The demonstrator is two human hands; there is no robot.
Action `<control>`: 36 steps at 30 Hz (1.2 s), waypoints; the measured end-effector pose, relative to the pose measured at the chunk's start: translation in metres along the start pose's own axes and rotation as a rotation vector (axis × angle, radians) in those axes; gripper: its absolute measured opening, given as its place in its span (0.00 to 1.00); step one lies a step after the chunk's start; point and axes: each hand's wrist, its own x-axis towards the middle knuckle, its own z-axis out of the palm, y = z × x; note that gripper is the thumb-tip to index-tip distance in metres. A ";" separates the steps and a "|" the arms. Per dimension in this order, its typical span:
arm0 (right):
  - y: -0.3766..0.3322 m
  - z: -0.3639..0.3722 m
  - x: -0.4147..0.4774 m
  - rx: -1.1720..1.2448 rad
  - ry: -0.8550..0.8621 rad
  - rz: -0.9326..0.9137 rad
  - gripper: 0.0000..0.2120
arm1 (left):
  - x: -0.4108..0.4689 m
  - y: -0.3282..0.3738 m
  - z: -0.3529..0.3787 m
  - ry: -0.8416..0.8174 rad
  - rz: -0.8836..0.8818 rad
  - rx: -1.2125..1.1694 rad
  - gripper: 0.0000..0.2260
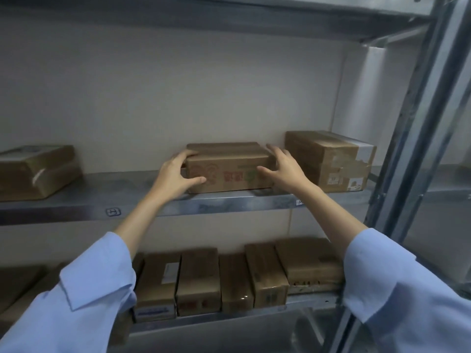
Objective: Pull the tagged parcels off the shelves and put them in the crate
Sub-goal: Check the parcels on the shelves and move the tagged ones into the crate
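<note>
A brown cardboard parcel (pixel 229 169) with red and green print on its front stands in the middle of the upper metal shelf (pixel 102 197). My left hand (pixel 175 174) grips its left end, fingers over the top edge and thumb on the front face. My right hand (pixel 283 166) holds the right end, fingers reaching behind the top corner and thumb pressed on the front. No crate is in view.
A taped parcel (pixel 328 161) with a white label stands just right of the held one, another parcel (pixel 38 171) lies at the far left. Several parcels (pixel 237 278) fill the lower shelf. A grey steel upright (pixel 413 149) rises at the right.
</note>
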 end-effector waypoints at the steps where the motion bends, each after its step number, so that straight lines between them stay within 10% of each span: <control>1: -0.002 0.004 0.002 0.038 -0.026 0.006 0.34 | -0.003 -0.002 -0.006 0.001 -0.013 0.001 0.29; 18: -0.017 0.004 -0.008 0.477 -0.038 0.037 0.29 | -0.019 0.012 -0.019 0.137 -0.093 -0.163 0.22; 29: -0.018 0.000 -0.013 0.503 -0.070 0.060 0.54 | -0.023 0.023 -0.021 0.177 -0.161 -0.190 0.44; 36: -0.018 -0.001 -0.013 0.512 -0.058 0.037 0.39 | -0.024 0.021 -0.022 0.210 -0.144 -0.173 0.37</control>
